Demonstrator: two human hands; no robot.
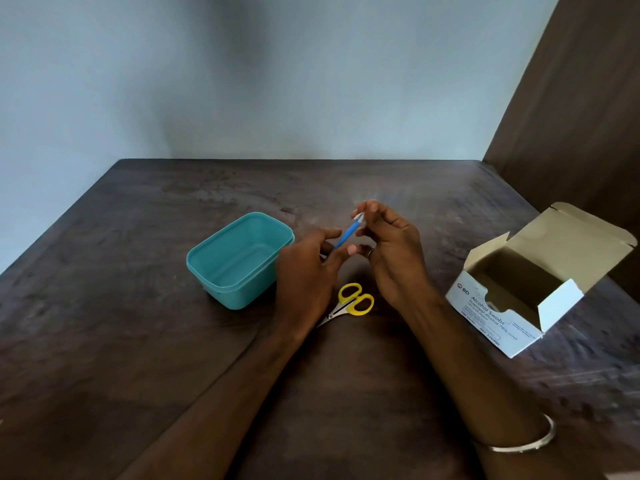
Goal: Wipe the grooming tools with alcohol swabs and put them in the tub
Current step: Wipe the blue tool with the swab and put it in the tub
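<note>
Scissors' [349, 304] blade tips behind left forearm; blurred white bit at blue tool's [347, 235] top.

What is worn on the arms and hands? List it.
Both forearms are bare, with no sleeves in view. The right hand has a thin ring on one finger, and a plain silver bangle circles the right forearm. The left hand shows no jewellery.

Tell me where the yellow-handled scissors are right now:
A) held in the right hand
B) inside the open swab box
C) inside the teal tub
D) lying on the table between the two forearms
D: the yellow-handled scissors lie flat on the table, near the wrists, outside the teal tub, which looks empty, while the left hand and right hand work on a blue tool.
</note>
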